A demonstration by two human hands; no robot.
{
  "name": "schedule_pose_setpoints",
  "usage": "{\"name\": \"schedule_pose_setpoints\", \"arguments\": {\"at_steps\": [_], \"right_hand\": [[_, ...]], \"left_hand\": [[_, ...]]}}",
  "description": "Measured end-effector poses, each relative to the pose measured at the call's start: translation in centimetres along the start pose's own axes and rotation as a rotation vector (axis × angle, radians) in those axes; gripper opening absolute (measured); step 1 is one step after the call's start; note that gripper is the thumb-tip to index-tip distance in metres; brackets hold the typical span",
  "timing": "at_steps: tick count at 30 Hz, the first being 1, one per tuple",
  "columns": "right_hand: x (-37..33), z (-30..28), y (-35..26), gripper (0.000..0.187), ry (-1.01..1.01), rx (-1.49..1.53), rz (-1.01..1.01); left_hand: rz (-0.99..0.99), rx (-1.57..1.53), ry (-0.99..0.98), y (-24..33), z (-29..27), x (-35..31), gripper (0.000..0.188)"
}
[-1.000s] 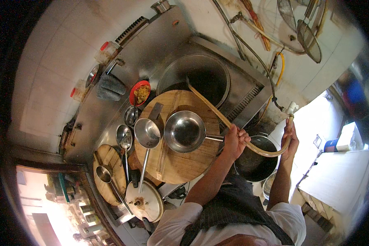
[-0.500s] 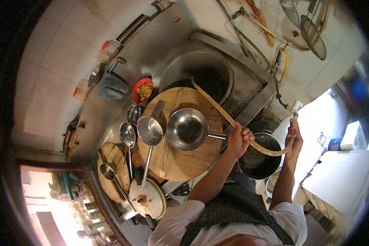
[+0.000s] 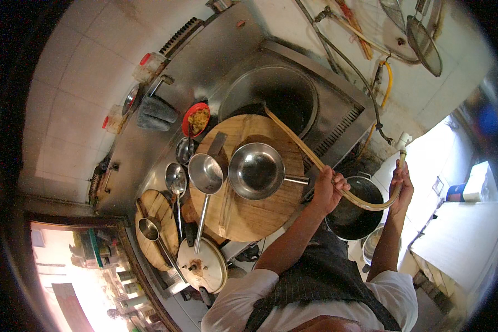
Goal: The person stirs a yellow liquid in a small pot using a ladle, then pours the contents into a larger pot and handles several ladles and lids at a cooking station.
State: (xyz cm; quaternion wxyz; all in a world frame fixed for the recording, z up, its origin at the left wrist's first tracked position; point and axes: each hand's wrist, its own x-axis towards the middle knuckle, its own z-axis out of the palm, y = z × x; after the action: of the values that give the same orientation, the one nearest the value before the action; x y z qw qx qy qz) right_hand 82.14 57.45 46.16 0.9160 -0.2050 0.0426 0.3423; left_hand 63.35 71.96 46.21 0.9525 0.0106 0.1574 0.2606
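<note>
Both my hands grip a clear, yellowish hose [image 3: 300, 145]. My left hand [image 3: 330, 190] is wrapped round its middle stretch. Further right, my right hand [image 3: 402, 187] holds it just below the white tap fitting [image 3: 402, 141]. Between the hands the hose sags in a curve. Its far end reaches over the rim of a big built-in wok [image 3: 268, 88]. A steel saucepan [image 3: 256, 171] sits on a round wooden board [image 3: 260, 218], left of my left hand. A dark pot [image 3: 359, 207] stands below the sagging hose.
Left of the board are a long-handled steel ladle pan [image 3: 206, 172], several ladles, a lidded pot [image 3: 205, 265] and a smaller wooden board [image 3: 159, 224]. A red bowl of food [image 3: 196, 119] stands behind. Strainers [image 3: 424, 44] hang on the wall at the upper right.
The whole view has shifted slightly. Both hands keep their hold on the hose, in nearly the same place.
</note>
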Motion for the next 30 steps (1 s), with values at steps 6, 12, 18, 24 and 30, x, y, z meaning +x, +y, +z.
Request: {"name": "schedule_pose_setpoints", "arguments": {"at_steps": [6,12,18,24,30], "right_hand": [[-1.0,0.5,-0.5,0.041,0.035,-0.008,-0.021],[-1.4,0.0,-0.9,0.039,0.068,-0.091,-0.040],[-2.2,0.4,-0.9,0.040,0.068,-0.135,0.001],[-2.2,1.0,-0.2,0.041,0.178,-0.321,-0.066],[-1.7,0.2,-0.6,0.034,0.229,-0.491,-0.076]], "left_hand": [[-0.018,-0.006,0.019,-0.8,0.8,-0.5,0.029],[-0.077,0.011,0.064,-1.2,1.4,-0.6,0.029],[-0.098,0.070,0.060,-1.3,1.0,-0.9,0.028],[-0.065,0.059,0.104,-1.4,1.3,-1.6,0.029],[-0.089,0.016,0.104,-1.5,0.7,-1.6,0.030]]}}
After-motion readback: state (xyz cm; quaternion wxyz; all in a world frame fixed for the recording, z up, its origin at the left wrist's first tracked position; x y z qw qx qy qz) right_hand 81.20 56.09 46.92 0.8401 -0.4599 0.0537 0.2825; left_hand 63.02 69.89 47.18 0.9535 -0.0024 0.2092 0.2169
